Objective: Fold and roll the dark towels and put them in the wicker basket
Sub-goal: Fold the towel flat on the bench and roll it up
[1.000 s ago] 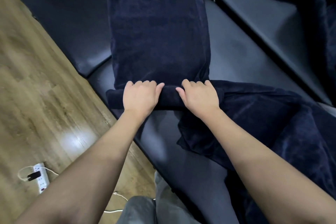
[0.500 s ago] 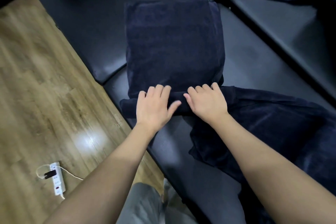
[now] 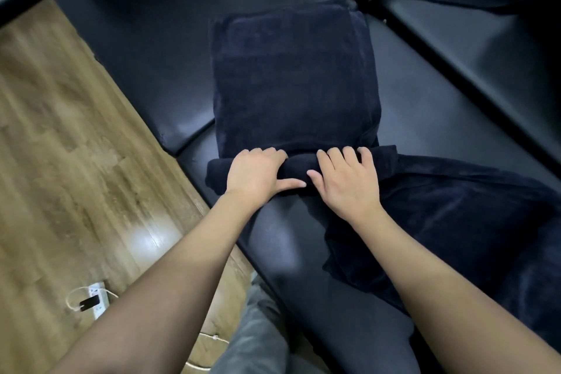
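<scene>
Both hands lie side by side on the rolled near end of the folded dark towel (image 3: 294,76). The left hand (image 3: 258,173) curls its fingers over the roll, thumb stretched along it; the right hand (image 3: 346,182) lies with fingers bent over its top. Since half a second ago, the roll looks thicker and the left fingers curl tighter. Beyond the hands the flat towel stretches across the black couch cushion (image 3: 145,48). To their right lies a loose dark towel heap (image 3: 455,222); to their left runs the cushion edge, then wood floor (image 3: 60,146).
</scene>
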A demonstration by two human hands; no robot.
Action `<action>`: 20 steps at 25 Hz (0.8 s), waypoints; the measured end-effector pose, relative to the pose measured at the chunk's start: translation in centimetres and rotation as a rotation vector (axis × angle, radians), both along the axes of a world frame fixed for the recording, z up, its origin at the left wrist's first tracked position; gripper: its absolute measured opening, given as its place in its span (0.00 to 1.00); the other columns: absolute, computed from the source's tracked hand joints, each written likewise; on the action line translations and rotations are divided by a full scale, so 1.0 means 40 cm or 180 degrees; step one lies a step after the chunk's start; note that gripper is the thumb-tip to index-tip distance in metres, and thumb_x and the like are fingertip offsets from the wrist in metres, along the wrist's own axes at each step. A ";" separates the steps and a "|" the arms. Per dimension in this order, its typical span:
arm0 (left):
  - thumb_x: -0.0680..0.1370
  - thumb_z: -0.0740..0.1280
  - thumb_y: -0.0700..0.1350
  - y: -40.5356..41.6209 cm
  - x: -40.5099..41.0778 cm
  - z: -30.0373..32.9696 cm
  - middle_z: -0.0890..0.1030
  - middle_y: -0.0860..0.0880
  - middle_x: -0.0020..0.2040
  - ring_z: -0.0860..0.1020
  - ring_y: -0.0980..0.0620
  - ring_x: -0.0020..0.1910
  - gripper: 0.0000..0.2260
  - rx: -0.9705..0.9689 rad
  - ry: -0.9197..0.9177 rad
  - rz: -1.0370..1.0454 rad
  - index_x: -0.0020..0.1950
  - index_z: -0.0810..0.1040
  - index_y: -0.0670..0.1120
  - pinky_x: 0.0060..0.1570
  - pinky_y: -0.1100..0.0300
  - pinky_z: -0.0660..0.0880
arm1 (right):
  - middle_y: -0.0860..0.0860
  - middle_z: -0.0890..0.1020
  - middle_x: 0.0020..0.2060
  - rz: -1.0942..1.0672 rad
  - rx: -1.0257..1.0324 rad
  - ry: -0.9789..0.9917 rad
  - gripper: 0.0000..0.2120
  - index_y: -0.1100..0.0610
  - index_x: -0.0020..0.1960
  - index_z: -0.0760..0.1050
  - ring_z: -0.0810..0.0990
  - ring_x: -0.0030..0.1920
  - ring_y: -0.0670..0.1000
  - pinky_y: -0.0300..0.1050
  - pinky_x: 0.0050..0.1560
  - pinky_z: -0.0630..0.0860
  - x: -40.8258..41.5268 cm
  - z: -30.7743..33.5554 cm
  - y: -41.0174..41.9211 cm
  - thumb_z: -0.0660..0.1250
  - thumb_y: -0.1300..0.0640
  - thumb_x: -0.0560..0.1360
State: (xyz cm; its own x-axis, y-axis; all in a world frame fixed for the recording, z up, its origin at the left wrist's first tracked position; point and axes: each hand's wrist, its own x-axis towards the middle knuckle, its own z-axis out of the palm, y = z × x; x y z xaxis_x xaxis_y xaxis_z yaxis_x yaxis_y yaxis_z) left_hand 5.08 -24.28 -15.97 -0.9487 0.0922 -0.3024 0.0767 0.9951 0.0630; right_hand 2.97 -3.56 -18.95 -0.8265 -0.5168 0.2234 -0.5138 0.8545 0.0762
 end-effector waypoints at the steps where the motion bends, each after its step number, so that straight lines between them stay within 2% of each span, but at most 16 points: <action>1: 0.72 0.52 0.77 0.002 -0.004 0.007 0.81 0.52 0.50 0.79 0.48 0.49 0.34 0.0006 -0.0020 0.0066 0.59 0.78 0.52 0.49 0.53 0.71 | 0.54 0.79 0.42 -0.0007 -0.0069 0.0052 0.24 0.59 0.51 0.79 0.76 0.43 0.59 0.58 0.52 0.71 -0.017 -0.004 -0.006 0.52 0.43 0.85; 3: 0.77 0.49 0.73 0.026 0.018 0.007 0.80 0.52 0.52 0.77 0.47 0.50 0.32 -0.0221 0.0360 0.0150 0.61 0.77 0.51 0.50 0.51 0.70 | 0.53 0.78 0.35 0.0029 -0.0153 0.0099 0.24 0.57 0.42 0.77 0.75 0.38 0.58 0.56 0.46 0.70 -0.055 -0.006 -0.019 0.52 0.46 0.85; 6: 0.83 0.52 0.62 0.085 0.062 -0.026 0.79 0.50 0.57 0.75 0.45 0.53 0.24 -0.0201 0.0898 0.0437 0.64 0.77 0.47 0.55 0.46 0.69 | 0.54 0.79 0.29 0.0016 -0.0081 -0.0120 0.25 0.57 0.36 0.75 0.74 0.31 0.59 0.54 0.42 0.69 -0.109 -0.001 -0.040 0.51 0.47 0.84; 8: 0.84 0.52 0.59 0.087 0.029 -0.029 0.80 0.50 0.51 0.75 0.44 0.48 0.21 -0.0129 0.0922 0.0554 0.58 0.79 0.48 0.52 0.46 0.69 | 0.54 0.78 0.27 -0.0083 -0.0120 -0.0158 0.26 0.57 0.34 0.74 0.73 0.29 0.59 0.54 0.41 0.69 -0.125 0.005 -0.047 0.51 0.48 0.84; 9: 0.84 0.51 0.58 0.078 0.002 -0.024 0.80 0.50 0.46 0.75 0.44 0.44 0.21 -0.0160 0.0895 0.0562 0.51 0.80 0.48 0.47 0.47 0.69 | 0.54 0.78 0.28 -0.0097 -0.0184 -0.0110 0.25 0.57 0.35 0.74 0.73 0.30 0.59 0.54 0.41 0.69 -0.125 0.008 -0.046 0.51 0.48 0.84; 11: 0.84 0.47 0.55 0.055 -0.055 -0.012 0.80 0.49 0.38 0.75 0.44 0.37 0.23 -0.0232 0.0734 0.0528 0.39 0.75 0.49 0.41 0.49 0.68 | 0.54 0.80 0.37 -0.0104 -0.0221 0.0039 0.20 0.57 0.43 0.78 0.75 0.37 0.59 0.56 0.44 0.70 -0.098 0.007 -0.034 0.55 0.49 0.85; 13: 0.85 0.45 0.54 0.048 -0.101 0.003 0.82 0.49 0.36 0.76 0.44 0.34 0.22 -0.0252 0.0361 0.0554 0.37 0.70 0.51 0.39 0.51 0.67 | 0.55 0.80 0.48 -0.0122 -0.0215 0.0116 0.16 0.58 0.56 0.79 0.77 0.46 0.60 0.58 0.54 0.71 -0.059 0.002 -0.024 0.56 0.50 0.85; 15: 0.86 0.47 0.54 0.047 -0.136 0.009 0.83 0.49 0.37 0.75 0.45 0.34 0.22 -0.0122 0.0125 0.0632 0.36 0.70 0.51 0.39 0.53 0.65 | 0.54 0.80 0.49 -0.0195 -0.0260 0.0087 0.16 0.59 0.59 0.78 0.77 0.48 0.59 0.59 0.59 0.71 -0.052 -0.001 -0.031 0.55 0.51 0.84; 18: 0.85 0.48 0.54 0.056 -0.109 0.012 0.82 0.50 0.40 0.76 0.45 0.38 0.20 -0.0189 0.0515 0.0622 0.39 0.72 0.50 0.41 0.52 0.63 | 0.52 0.78 0.36 -0.0343 -0.0281 0.0158 0.18 0.57 0.43 0.77 0.75 0.38 0.58 0.56 0.48 0.71 -0.104 -0.002 -0.059 0.55 0.50 0.84; 20: 0.84 0.52 0.54 0.077 -0.058 -0.003 0.80 0.50 0.46 0.75 0.45 0.45 0.18 -0.0157 0.0914 0.0612 0.47 0.77 0.48 0.46 0.50 0.67 | 0.52 0.78 0.30 -0.0360 -0.0143 -0.0058 0.21 0.56 0.37 0.73 0.72 0.33 0.58 0.55 0.43 0.68 -0.152 0.007 -0.079 0.53 0.50 0.84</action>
